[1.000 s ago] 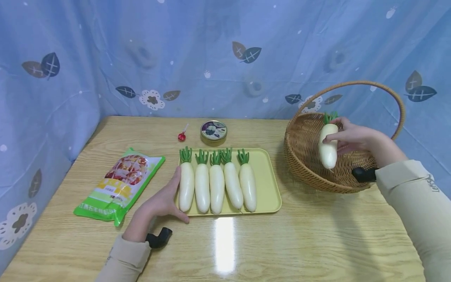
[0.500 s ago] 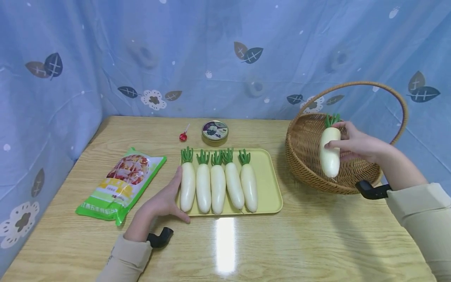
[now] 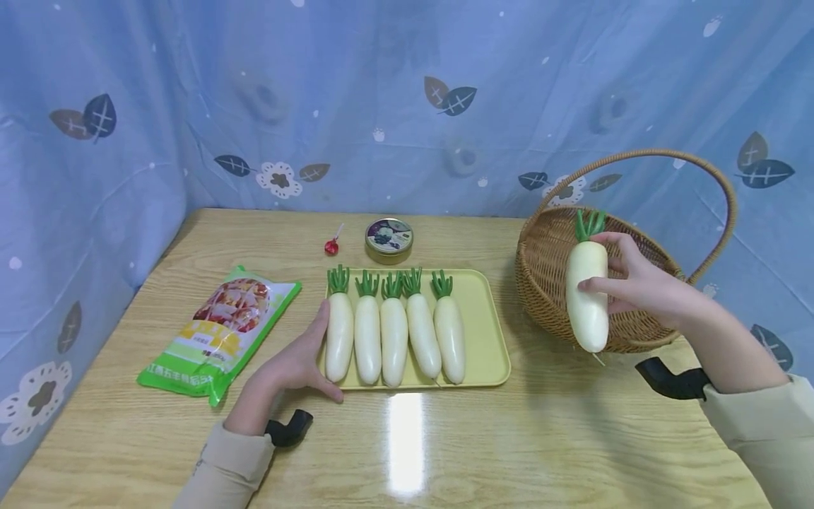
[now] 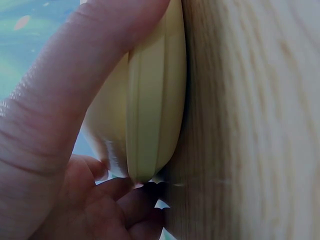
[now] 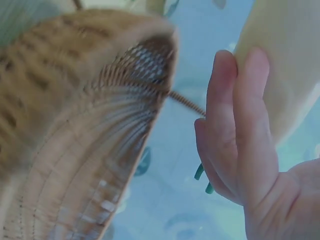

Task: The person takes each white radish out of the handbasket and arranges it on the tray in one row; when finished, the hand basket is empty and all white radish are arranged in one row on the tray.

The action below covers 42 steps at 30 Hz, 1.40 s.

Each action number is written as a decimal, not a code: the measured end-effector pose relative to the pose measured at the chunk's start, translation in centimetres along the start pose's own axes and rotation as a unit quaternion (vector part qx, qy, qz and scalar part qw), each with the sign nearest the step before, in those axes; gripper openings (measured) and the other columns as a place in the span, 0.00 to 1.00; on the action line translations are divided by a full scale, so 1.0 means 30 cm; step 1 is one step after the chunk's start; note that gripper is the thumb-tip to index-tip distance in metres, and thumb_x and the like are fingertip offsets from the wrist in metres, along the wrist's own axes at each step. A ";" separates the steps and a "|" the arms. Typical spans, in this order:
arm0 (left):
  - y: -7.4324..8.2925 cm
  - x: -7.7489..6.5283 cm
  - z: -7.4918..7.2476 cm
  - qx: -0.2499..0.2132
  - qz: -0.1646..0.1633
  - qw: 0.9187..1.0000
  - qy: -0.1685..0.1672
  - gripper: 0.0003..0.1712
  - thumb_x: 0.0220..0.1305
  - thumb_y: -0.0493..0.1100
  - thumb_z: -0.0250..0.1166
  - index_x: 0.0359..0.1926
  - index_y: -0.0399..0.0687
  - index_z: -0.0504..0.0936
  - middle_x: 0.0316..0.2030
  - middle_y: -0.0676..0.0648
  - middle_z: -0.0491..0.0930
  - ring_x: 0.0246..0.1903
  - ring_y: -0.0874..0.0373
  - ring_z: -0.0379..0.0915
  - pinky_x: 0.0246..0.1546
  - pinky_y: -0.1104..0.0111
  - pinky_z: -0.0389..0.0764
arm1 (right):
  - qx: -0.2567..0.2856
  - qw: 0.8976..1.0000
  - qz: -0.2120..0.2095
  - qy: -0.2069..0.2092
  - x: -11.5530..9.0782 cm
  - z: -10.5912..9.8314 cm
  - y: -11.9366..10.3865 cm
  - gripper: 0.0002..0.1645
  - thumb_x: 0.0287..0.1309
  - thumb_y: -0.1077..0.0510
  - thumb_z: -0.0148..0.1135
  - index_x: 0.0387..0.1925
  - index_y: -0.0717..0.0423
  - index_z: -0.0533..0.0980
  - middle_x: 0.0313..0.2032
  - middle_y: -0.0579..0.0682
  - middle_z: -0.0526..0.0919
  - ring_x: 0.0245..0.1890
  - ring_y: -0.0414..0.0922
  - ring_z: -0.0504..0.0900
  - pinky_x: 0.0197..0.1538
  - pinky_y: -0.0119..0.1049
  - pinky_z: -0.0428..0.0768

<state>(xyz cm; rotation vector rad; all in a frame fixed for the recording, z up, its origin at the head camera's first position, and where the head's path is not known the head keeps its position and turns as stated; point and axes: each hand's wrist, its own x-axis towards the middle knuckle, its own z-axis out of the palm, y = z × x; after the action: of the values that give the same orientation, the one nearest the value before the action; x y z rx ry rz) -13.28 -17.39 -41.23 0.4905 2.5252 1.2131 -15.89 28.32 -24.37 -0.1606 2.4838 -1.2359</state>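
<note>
A white radish with a green leaf stub hangs from my right hand, gripped between thumb and fingers. It is in front of the wicker basket's opening and overlaps the near rim in the head view. In the right wrist view the radish lies against the fingers, beside the basket. Several more radishes lie side by side on a pale yellow tray. My left hand holds the tray's near left corner, thumb at the front edge; the left wrist view shows the tray wall between thumb and fingers.
The wicker basket with its tall arched handle stands at the right, tilted toward me. Left of the tray lies a green food bag. Behind it sit a red lollipop and a round tin. A blue curtain closes the back.
The right hand has brought the radish out of the basket toward me, past the near rim. The left hand and the tray have stayed in place.
</note>
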 end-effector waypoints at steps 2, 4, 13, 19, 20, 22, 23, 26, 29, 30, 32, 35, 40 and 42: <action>0.001 0.001 -0.001 -0.001 0.000 1.000 0.000 0.89 0.17 0.51 0.82 0.67 0.36 0.22 0.68 0.36 0.23 0.67 0.44 0.25 0.65 0.52 0.38 | 0.001 1.000 -0.018 0.002 -0.012 0.020 -0.007 0.45 0.61 0.60 0.54 0.63 0.52 0.33 0.60 0.74 0.50 0.48 0.59 0.71 0.38 0.49 0.80; 0.001 0.002 -0.001 -0.004 -0.001 1.000 -0.001 0.89 0.17 0.51 0.82 0.67 0.37 0.22 0.68 0.36 0.23 0.67 0.44 0.25 0.65 0.52 0.38 | 0.005 0.999 -0.036 0.001 -0.023 0.040 -0.015 0.44 0.60 0.61 0.55 0.63 0.52 0.34 0.60 0.73 0.51 0.47 0.58 0.73 0.37 0.48 0.80; 0.002 0.004 -0.001 -0.002 -0.005 1.000 -0.001 0.89 0.17 0.51 0.83 0.67 0.37 0.22 0.68 0.37 0.23 0.67 0.45 0.24 0.65 0.52 0.38 | 0.022 0.997 -0.075 -0.012 -0.034 0.139 -0.058 0.48 0.58 0.63 0.57 0.66 0.50 0.34 0.60 0.71 0.50 0.53 0.68 0.67 0.37 0.50 0.78; -0.002 0.001 -0.004 0.003 0.001 1.000 0.002 0.89 0.17 0.52 0.82 0.67 0.37 0.22 0.68 0.36 0.23 0.67 0.44 0.24 0.65 0.52 0.39 | 0.031 0.995 -0.091 -0.025 -0.015 0.208 -0.069 0.48 0.58 0.62 0.58 0.67 0.47 0.37 0.59 0.68 0.53 0.51 0.65 0.70 0.41 0.48 0.77; -0.004 0.001 -0.004 0.003 0.001 1.000 0.002 0.89 0.17 0.52 0.82 0.67 0.37 0.22 0.68 0.36 0.23 0.67 0.44 0.24 0.65 0.52 0.39 | 0.034 0.994 -0.095 -0.030 -0.009 0.219 -0.067 0.48 0.58 0.61 0.58 0.67 0.46 0.37 0.58 0.68 0.54 0.50 0.65 0.70 0.41 0.48 0.77; -0.006 -0.001 -0.003 0.004 0.001 1.000 0.002 0.89 0.17 0.52 0.82 0.67 0.37 0.22 0.68 0.36 0.23 0.67 0.44 0.25 0.65 0.52 0.39 | 0.035 0.993 -0.105 -0.040 0.005 0.242 -0.061 0.47 0.58 0.61 0.58 0.67 0.47 0.38 0.57 0.68 0.56 0.50 0.63 0.71 0.41 0.47 0.77; -0.008 -0.001 -0.002 0.004 0.001 1.000 0.002 0.89 0.17 0.52 0.82 0.67 0.37 0.22 0.68 0.36 0.23 0.67 0.44 0.25 0.65 0.52 0.39 | 0.037 0.992 -0.111 -0.045 0.014 0.254 -0.056 0.47 0.58 0.62 0.58 0.67 0.48 0.38 0.56 0.68 0.57 0.49 0.63 0.72 0.41 0.47 0.77; -0.010 -0.001 0.000 0.002 -0.002 1.000 -0.001 0.89 0.17 0.53 0.82 0.67 0.38 0.22 0.68 0.36 0.23 0.67 0.44 0.24 0.65 0.52 0.38 | 0.037 0.989 -0.132 -0.055 0.038 0.292 -0.039 0.46 0.57 0.64 0.58 0.66 0.52 0.39 0.55 0.69 0.58 0.48 0.63 0.72 0.40 0.47 0.78; -0.007 0.000 0.001 -0.003 -0.003 1.000 -0.002 0.89 0.18 0.52 0.82 0.67 0.38 0.22 0.68 0.37 0.23 0.67 0.44 0.24 0.65 0.52 0.38 | 0.039 0.986 -0.151 -0.056 0.062 0.333 -0.019 0.46 0.56 0.65 0.59 0.66 0.55 0.40 0.54 0.69 0.60 0.47 0.61 0.73 0.42 0.46 0.78; -0.004 0.001 0.001 -0.005 -0.002 1.000 -0.002 0.89 0.18 0.52 0.82 0.67 0.38 0.22 0.68 0.37 0.23 0.67 0.44 0.24 0.65 0.52 0.38 | 0.040 0.986 -0.155 -0.055 0.069 0.345 -0.014 0.47 0.55 0.66 0.59 0.66 0.56 0.41 0.54 0.69 0.60 0.47 0.61 0.74 0.42 0.45 0.78; 0.000 0.001 -0.001 -0.006 -0.001 1.000 -0.001 0.89 0.18 0.51 0.82 0.67 0.38 0.22 0.68 0.37 0.23 0.67 0.45 0.24 0.65 0.52 0.38 | 0.046 0.984 -0.162 -0.057 0.081 0.367 -0.002 0.46 0.54 0.66 0.59 0.66 0.56 0.41 0.55 0.68 0.59 0.47 0.60 0.74 0.43 0.44 0.77; 0.004 0.000 -0.002 -0.002 0.001 1.000 -0.001 0.89 0.18 0.50 0.83 0.67 0.37 0.22 0.68 0.36 0.23 0.67 0.44 0.24 0.65 0.52 0.38 | 0.057 0.983 -0.164 -0.060 0.096 0.392 0.015 0.46 0.54 0.65 0.60 0.66 0.56 0.42 0.56 0.66 0.57 0.47 0.59 0.72 0.43 0.43 0.77; 0.003 -0.001 -0.002 0.002 0.001 1.000 -0.002 0.89 0.18 0.51 0.83 0.67 0.36 0.22 0.68 0.35 0.24 0.67 0.44 0.25 0.65 0.52 0.39 | 0.057 0.985 -0.149 -0.064 0.126 0.419 0.047 0.46 0.55 0.64 0.59 0.66 0.55 0.42 0.58 0.67 0.54 0.49 0.61 0.70 0.42 0.42 0.77; 0.002 -0.003 -0.003 0.002 0.001 1.000 -0.001 0.89 0.17 0.51 0.82 0.67 0.36 0.22 0.68 0.35 0.24 0.67 0.44 0.25 0.65 0.52 0.39 | 0.055 0.986 -0.144 -0.065 0.142 0.427 0.060 0.46 0.55 0.64 0.59 0.66 0.55 0.41 0.57 0.68 0.55 0.49 0.61 0.70 0.42 0.42 0.77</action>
<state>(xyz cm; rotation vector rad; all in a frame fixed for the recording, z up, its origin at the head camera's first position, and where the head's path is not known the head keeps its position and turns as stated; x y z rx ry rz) -13.22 -17.45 -41.10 0.4948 2.5261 1.2088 -15.04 18.72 -34.01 -0.5701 2.3304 -1.4221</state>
